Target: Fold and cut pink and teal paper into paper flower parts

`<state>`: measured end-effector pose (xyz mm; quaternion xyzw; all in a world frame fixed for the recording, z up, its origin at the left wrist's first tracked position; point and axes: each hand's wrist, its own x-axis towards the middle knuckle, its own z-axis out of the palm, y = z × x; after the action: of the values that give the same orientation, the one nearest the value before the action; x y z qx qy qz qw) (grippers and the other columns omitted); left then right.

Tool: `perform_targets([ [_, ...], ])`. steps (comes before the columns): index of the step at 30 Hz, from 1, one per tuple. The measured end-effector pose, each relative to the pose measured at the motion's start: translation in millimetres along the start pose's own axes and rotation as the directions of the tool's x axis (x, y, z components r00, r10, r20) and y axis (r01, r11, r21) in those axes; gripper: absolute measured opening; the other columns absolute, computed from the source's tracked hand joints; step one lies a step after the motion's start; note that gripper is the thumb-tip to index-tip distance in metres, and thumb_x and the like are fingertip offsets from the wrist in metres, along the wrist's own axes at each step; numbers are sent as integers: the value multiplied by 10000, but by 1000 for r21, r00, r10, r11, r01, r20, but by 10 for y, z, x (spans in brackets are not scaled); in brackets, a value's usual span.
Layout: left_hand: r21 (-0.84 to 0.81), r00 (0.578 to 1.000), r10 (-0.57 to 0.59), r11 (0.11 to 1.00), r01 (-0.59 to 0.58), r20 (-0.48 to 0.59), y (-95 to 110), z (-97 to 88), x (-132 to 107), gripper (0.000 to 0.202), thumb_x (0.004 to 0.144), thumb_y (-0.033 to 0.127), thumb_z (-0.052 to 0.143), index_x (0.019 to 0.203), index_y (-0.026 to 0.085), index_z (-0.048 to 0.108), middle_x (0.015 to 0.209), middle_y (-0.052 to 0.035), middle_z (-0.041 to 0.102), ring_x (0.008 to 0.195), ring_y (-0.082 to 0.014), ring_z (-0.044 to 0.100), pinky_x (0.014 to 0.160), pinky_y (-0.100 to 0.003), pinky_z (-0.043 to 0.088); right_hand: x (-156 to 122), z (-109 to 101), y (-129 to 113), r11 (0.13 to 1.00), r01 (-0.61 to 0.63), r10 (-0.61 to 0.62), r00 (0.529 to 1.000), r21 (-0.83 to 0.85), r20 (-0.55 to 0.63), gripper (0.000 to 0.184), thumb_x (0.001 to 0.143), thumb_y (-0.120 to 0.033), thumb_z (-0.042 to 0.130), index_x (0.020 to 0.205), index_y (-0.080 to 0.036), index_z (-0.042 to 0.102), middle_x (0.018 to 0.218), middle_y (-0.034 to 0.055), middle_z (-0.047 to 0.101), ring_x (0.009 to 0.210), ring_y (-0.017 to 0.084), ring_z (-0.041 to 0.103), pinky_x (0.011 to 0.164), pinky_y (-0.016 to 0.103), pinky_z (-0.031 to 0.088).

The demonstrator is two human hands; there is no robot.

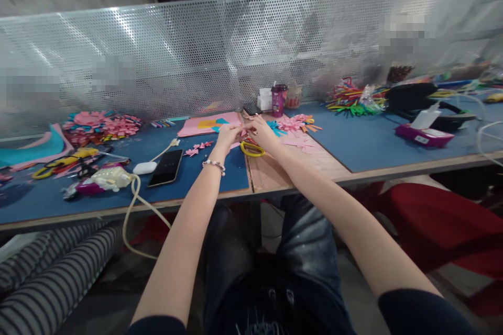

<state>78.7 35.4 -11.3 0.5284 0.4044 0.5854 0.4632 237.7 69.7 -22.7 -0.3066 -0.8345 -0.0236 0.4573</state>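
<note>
My left hand (230, 135) and my right hand (262, 131) meet over the table with fingertips pinched together. A small pink piece (244, 131), paper or foam, shows between them; its shape is mostly hidden by the fingers. Just below my right hand lie scissors with yellow handles (252, 150), their blades partly covered. Beyond my left hand is a stack of pink sheets (190, 126) with orange and blue pieces on top. Small pink cut-outs (192, 152) lie to the left. Past my right hand are pink flower-like pieces (293, 123) and blue ones (275, 127).
A phone (166, 168), a white case (145, 168) and a glue gun (104, 179) with its cord lie left. A purple cup (278, 100) stands at the back before a perforated metal screen (176, 57). Right are colourful strips (353, 98) and a tissue pack (424, 135).
</note>
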Motion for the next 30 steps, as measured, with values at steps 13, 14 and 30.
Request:
perform_targets([
  [13, -143, 996, -86, 986, 80, -35, -86, -41, 74, 173, 619, 199, 788, 727, 145, 665, 696, -24, 699, 654, -137, 669, 737, -286, 561, -67, -18, -65, 974, 124, -103, 987, -188, 120, 246, 901, -89, 511, 1006, -145, 726, 1080, 146, 621, 1100, 263, 532, 979, 401, 467],
  [14, -147, 996, -85, 986, 80, -28, -89, -44, 77, 186, 614, 209, 796, 729, 147, 664, 686, -21, 694, 648, -137, 664, 728, -285, 559, -68, -26, -78, 971, 130, -106, 986, -202, 126, 250, 902, -87, 507, 1004, -145, 728, 1083, 146, 625, 1105, 263, 531, 978, 395, 469],
  [30, -105, 997, -73, 992, 70, -28, -57, -50, 46, 117, 689, 197, 741, 690, 151, 634, 675, -26, 682, 646, -144, 663, 769, -319, 543, -42, -7, -127, 999, -33, 33, 999, -7, -12, 219, 912, -167, 519, 902, -142, 736, 1017, 122, 660, 993, 227, 593, 914, 352, 481],
])
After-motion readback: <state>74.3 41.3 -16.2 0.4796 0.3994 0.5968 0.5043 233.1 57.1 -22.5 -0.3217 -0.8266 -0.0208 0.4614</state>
